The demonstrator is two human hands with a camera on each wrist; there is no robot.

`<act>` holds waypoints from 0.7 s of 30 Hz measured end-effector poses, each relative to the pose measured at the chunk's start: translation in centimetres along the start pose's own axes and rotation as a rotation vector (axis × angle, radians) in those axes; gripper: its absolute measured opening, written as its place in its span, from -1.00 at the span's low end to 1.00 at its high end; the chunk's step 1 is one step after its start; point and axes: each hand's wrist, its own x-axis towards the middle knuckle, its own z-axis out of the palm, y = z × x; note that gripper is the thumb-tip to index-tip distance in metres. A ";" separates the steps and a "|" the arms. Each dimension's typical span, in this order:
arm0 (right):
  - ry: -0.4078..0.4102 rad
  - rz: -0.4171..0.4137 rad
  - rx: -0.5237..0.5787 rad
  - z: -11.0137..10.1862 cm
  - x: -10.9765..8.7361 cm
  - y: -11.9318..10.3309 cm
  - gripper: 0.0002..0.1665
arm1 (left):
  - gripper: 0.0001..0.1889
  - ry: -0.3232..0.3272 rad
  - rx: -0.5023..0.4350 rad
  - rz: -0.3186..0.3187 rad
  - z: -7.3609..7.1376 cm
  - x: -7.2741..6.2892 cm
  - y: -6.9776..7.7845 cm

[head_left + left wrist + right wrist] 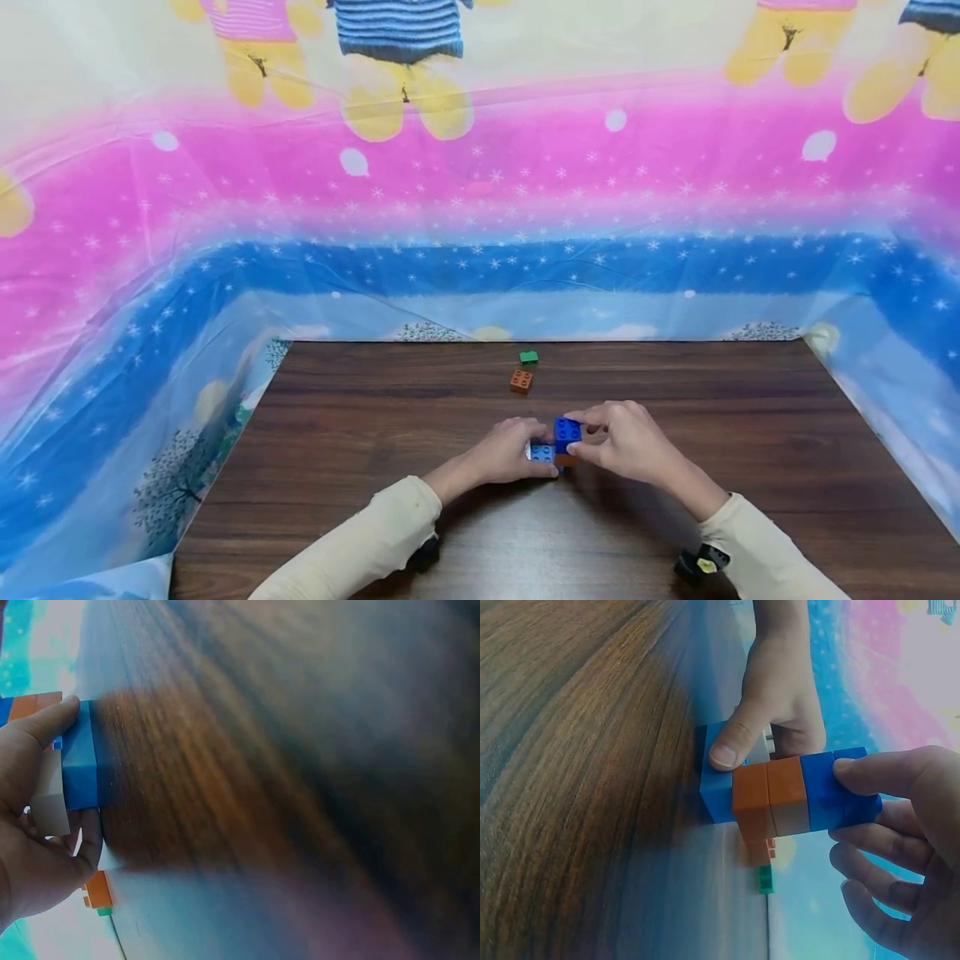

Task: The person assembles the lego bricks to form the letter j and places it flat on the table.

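Observation:
My left hand [506, 450] grips a light blue brick [717, 796] low on the table, its thumb lying along the near side. On that brick sits a white-grey brick [50, 796], partly hidden by the hand. Beside the white-grey one, a stack rises from the light blue brick: two orange bricks [769, 799] with dark blue bricks [821, 793] on top. With thumb and fingertips, my right hand [633, 442] pinches the dark blue top. Whether the stack is fully pressed onto the base I cannot tell.
Farther back on the brown wooden table [375, 392] lie a loose orange brick [521, 382] and, behind it, a green brick [528, 357]. A patterned cloth [480, 267] hangs along the table's back and sides.

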 end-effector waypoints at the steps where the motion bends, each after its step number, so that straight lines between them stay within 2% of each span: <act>1: -0.002 0.004 0.012 0.0 0.0 0.0 -0.51 | -0.66 0.003 0.001 0.000 0.0 0.0 0.0; 8: -0.018 0.020 0.051 0.0 0.0 0.2 -0.50 | -0.65 0.007 -0.002 -0.008 0.2 0.0 -0.3; 15: -0.007 -0.012 0.089 0.0 -0.1 0.4 -0.49 | -0.64 0.011 -0.001 -0.008 0.1 0.0 -0.3; 21: -0.041 -0.014 0.117 0.0 -0.3 0.9 -0.45 | -0.63 0.005 0.000 -0.008 0.2 0.1 -0.3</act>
